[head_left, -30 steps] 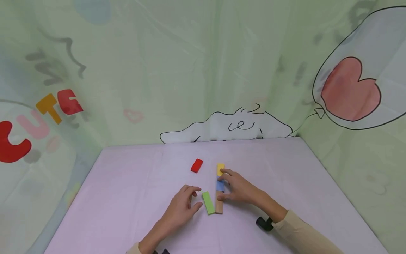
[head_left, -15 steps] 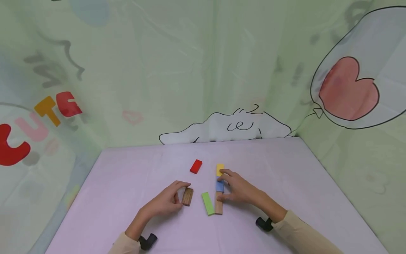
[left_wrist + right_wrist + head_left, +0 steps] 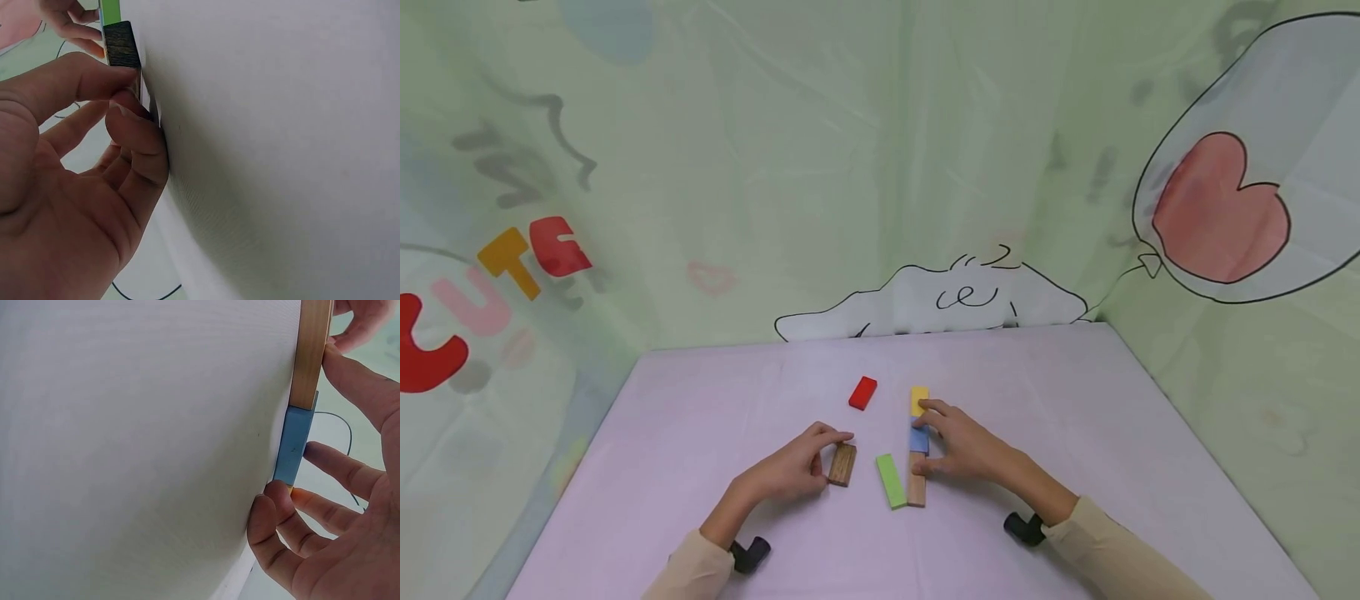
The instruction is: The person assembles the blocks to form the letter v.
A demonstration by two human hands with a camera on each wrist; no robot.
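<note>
On the table lies a dark brown wooden block (image 3: 842,464). My left hand (image 3: 790,468) pinches it, the index finger at its far end and the thumb at its near end. To the right stands a straight row of end-to-end blocks: yellow (image 3: 919,396), blue (image 3: 919,438) and light wood (image 3: 917,492). My right hand (image 3: 973,442) rests on this row with spread fingers. In the right wrist view its thumb touches the light wood block and a fingertip the blue one (image 3: 294,445). A green block (image 3: 891,481) lies slanted between the hands, its near end by the light wood block.
A red block (image 3: 862,393) lies farther back, left of the row. The pale lilac tabletop (image 3: 700,400) ends at a printed cloth backdrop (image 3: 775,167), with similar cloth on both sides.
My left hand has moved left from beside the green block, and the dark brown block has come into view at its fingertips. My right hand has stayed on the row.
</note>
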